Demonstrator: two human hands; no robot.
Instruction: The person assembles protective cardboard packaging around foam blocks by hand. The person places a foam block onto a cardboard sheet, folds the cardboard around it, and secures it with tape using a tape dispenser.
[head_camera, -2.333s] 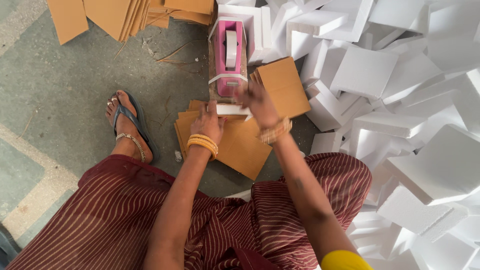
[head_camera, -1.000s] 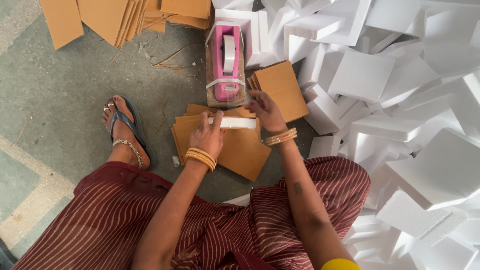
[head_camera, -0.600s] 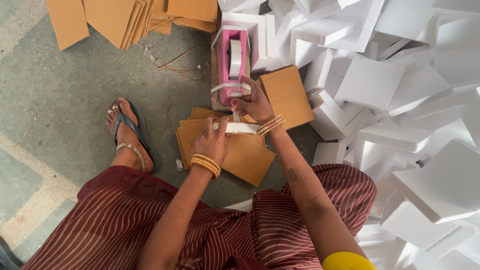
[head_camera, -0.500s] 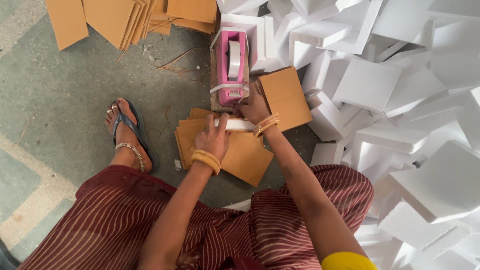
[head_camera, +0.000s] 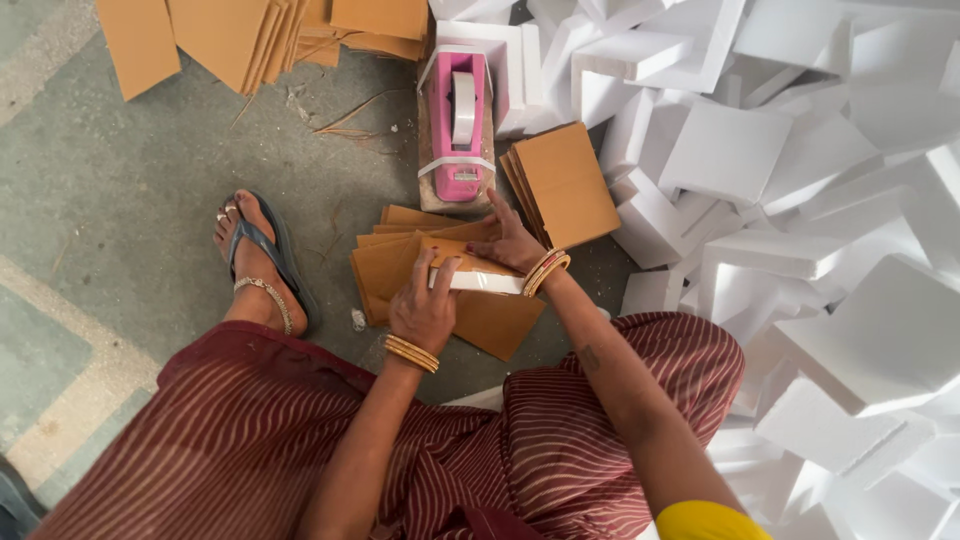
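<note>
I am pinching the small white foam block (head_camera: 478, 282) with my left hand (head_camera: 422, 310), fingers clenched on its near-left end, over the brown cardboard sheets (head_camera: 400, 265) on the floor. My right hand (head_camera: 513, 243) is pressing its far edge, fingers spread flat. The block looks light, stiff and crumbly; I judge the short ends best for holding. The pink tape dispenser (head_camera: 457, 125) is sitting just beyond.

Concrete floor (head_camera: 120, 200) carries cardboard sheets (head_camera: 400, 270), foam blocks (head_camera: 780, 160).

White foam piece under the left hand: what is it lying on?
The foam piece lies on fanned brown cardboard sheets on the floor. The left hand and right hand cover its ends and the cardboard beneath.
</note>
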